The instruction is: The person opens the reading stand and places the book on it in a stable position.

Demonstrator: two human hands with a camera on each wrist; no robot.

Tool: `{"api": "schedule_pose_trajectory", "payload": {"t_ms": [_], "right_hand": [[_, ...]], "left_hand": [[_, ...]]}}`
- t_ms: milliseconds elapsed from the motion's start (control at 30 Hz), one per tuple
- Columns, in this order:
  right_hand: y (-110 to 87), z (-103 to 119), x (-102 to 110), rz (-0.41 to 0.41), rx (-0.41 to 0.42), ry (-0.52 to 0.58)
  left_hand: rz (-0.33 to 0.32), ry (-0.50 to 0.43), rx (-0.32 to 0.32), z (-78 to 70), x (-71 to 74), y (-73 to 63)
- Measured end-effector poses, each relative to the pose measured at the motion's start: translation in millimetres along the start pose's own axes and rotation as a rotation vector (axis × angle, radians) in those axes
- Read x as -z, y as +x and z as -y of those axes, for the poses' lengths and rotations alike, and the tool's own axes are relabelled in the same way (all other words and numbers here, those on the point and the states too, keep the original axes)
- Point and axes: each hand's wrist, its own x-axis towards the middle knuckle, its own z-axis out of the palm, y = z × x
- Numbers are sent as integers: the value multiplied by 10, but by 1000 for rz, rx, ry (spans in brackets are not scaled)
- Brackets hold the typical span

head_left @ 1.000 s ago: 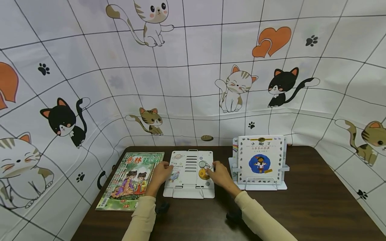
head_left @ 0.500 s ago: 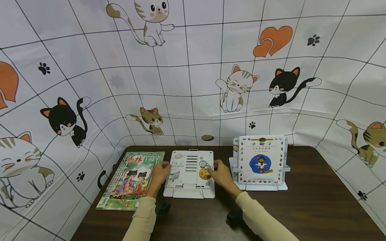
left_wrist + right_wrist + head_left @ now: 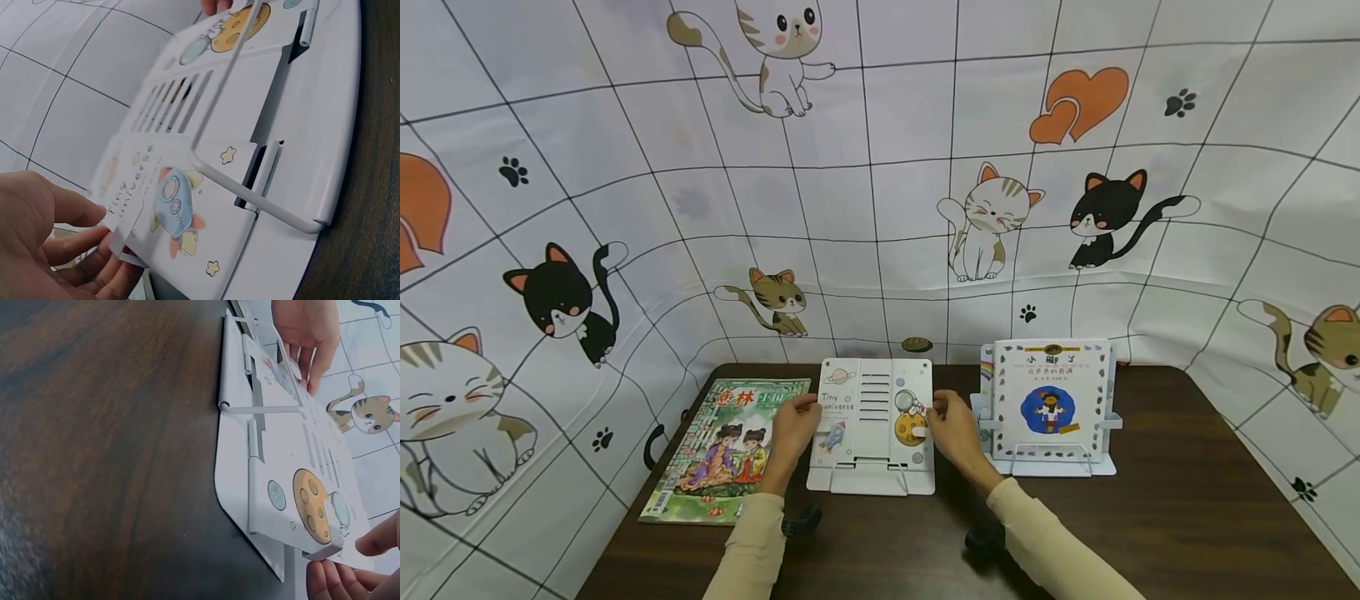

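Note:
A white metal book stand (image 3: 872, 450) with "Tiny Universe", a rocket and a yellow moon printed on its panel stands on the table between both hands. My left hand (image 3: 795, 429) pinches the panel's left edge; in the left wrist view its thumb (image 3: 94, 215) is at the front and the other fingers go behind. On the opposite edge, beside the moon, my right hand (image 3: 953, 427) pinches the panel, with fingers (image 3: 334, 581) curled under that edge in the right wrist view. The panel leans back from its base, and a wire page holder (image 3: 250, 194) crosses its lower front.
A green magazine (image 3: 722, 467) lies flat at the left, partly behind the left forearm. To the right, a second white stand (image 3: 1101, 467) props up a picture book (image 3: 1048, 375). A cat-print cloth (image 3: 880, 208) hangs behind the dark wooden table (image 3: 1187, 500).
The stand's panel has tilted up to a steeper angle, its top edge now higher. Both hands have risen slightly with its sides. Magazine and other stand stay put.

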Motion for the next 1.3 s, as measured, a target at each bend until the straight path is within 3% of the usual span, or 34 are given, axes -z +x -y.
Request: {"api": "schedule_pose_trajectory", "payload": {"t_ms": [200,567,800,1167,1300], "right_hand": [[-2,61,35,-27,50,7],[-25,202,162,-48,50,31],[-39,247,241,-30,35,42],[-94,237,278,-35,77,54],[-114,234,291,-38,91,48]], "left_hand": [[-10,-82,-33,-38,40,-21],[-32,-153,-91,-111,82,-62],[-55,-165,-132,-153,84,-71],[-30,-204,-121,-178,121,-91],[-32,-204,-152,-198,116,-60]]}}
